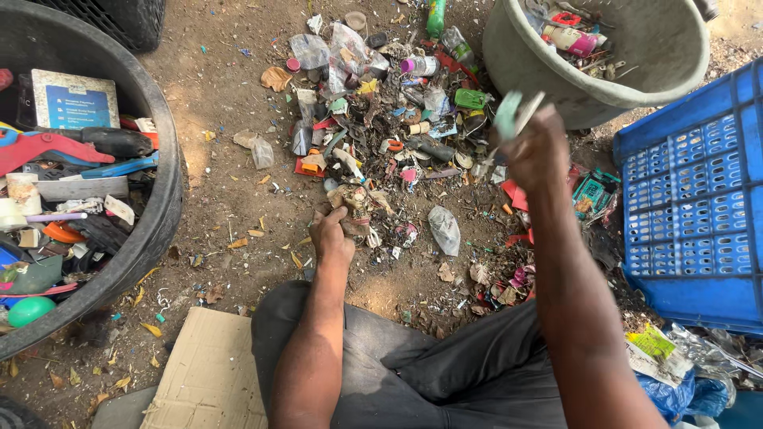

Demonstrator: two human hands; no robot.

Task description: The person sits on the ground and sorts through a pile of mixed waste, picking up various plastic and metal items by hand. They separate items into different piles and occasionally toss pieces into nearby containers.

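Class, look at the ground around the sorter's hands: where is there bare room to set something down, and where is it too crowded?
Bare dirt lies between the black tub and the scrap pile, left of the left hand. The flat cardboard is free too. It is crowded around the right hand, between the grey basin and the blue crate.

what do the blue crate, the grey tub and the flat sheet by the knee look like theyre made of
Blue crate: moulded plastic, by its even grid of holes and slight sheen. Grey tub: probably plastic, matt and scuffed, with a thin rolled rim. Flat sheet: cardboard, dull brown with a fold crease and frayed edges. The right hand holds a pale, thin piece, too blurred to judge.
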